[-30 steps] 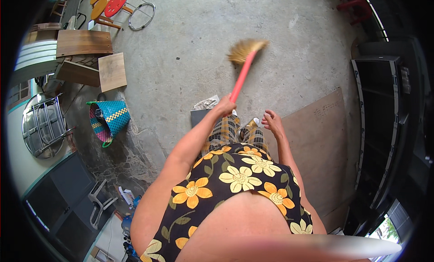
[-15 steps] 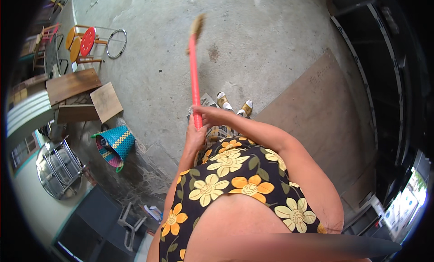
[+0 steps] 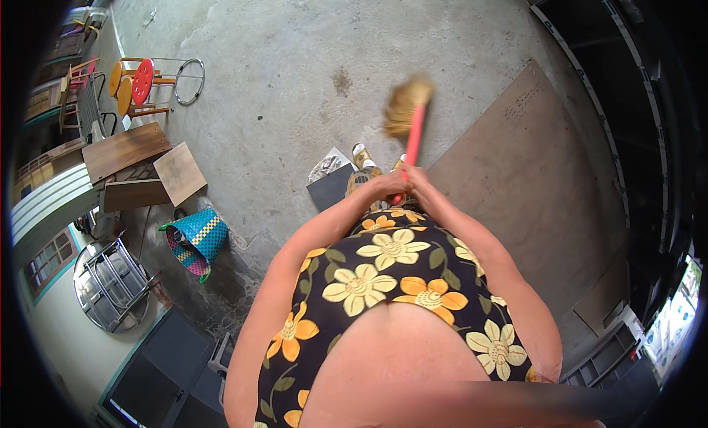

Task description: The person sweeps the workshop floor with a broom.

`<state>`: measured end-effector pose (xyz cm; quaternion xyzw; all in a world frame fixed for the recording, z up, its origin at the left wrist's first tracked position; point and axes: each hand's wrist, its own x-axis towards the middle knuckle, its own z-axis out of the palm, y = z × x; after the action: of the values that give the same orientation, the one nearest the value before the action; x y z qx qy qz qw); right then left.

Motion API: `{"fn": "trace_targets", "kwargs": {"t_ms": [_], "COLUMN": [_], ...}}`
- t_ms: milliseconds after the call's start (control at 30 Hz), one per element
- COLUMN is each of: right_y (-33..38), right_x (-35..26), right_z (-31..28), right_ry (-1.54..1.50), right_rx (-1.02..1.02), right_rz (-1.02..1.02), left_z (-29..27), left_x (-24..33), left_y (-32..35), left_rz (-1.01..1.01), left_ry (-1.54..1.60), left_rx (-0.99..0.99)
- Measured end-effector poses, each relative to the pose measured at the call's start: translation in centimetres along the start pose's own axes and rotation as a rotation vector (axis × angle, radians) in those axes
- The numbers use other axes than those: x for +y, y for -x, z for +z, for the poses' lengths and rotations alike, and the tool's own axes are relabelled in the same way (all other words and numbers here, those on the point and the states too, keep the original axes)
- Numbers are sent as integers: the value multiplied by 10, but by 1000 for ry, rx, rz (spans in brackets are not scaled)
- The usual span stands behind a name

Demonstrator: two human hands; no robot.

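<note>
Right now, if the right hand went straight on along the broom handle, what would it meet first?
The right hand would probably meet the straw broom head first; beyond it lies bare concrete floor, though depth is unclear.

Daylight, bright and even on the concrete floor [image 3: 295,74]; shadows soft and faint. Right side falls dark under a shaded structure, with a blown-out patch at the near right. Broom head [image 3: 407,103] smeared by motion blur. Heavy fisheye bending toward the rim, black vignette all round. Near clothing soft.
</note>
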<state>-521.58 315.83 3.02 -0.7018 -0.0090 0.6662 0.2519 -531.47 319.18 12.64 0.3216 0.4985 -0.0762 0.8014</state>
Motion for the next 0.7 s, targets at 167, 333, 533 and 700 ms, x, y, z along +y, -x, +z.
{"fn": "trace_targets", "kwargs": {"t_ms": [167, 333, 533, 700], "right_y": [19, 42, 34, 9], "right_x": [-26, -48, -102, -165], "right_z": [-49, -45, 14, 139], "right_ry": [-449, -428, -266, -168], "right_rx": [-94, -240, -391, -560], "right_rz": [3, -6, -142, -279], "left_z": [8, -12, -38, -120], "left_x": [26, 44, 71, 76], "left_y": [-15, 16, 63, 51], "left_rz": [45, 155, 331, 442], "left_ry": [36, 15, -22, 160], "left_rx": [-202, -278, 51, 370]}}
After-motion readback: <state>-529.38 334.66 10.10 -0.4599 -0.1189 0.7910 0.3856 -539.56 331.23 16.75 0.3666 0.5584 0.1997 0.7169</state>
